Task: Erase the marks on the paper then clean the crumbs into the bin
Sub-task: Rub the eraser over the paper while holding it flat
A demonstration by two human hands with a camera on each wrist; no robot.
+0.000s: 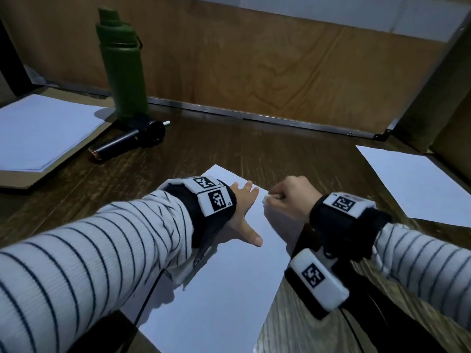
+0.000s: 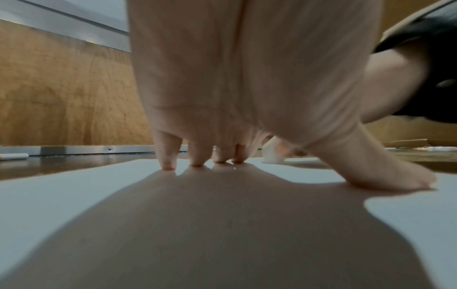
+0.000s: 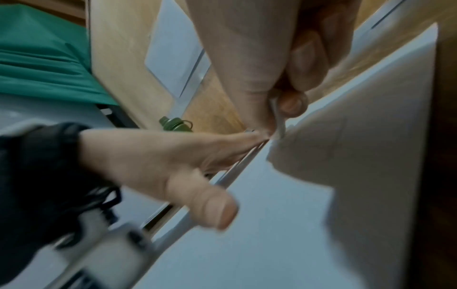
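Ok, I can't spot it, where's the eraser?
In the head view the eraser is pinched in the right hand, on the sheet of paper, just right of the left hand.

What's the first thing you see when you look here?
Two stripy-sleeved arms reach over a white paper in the middle of the table. The left hand presses flat on it while the right hand pinches a small white eraser against the paper. A tall green bottle stands at the back left.

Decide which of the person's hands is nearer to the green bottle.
Left. The left hand presses flat on the paper, on the side toward the green bottle; the right hand, gripping an eraser, sits farther away.
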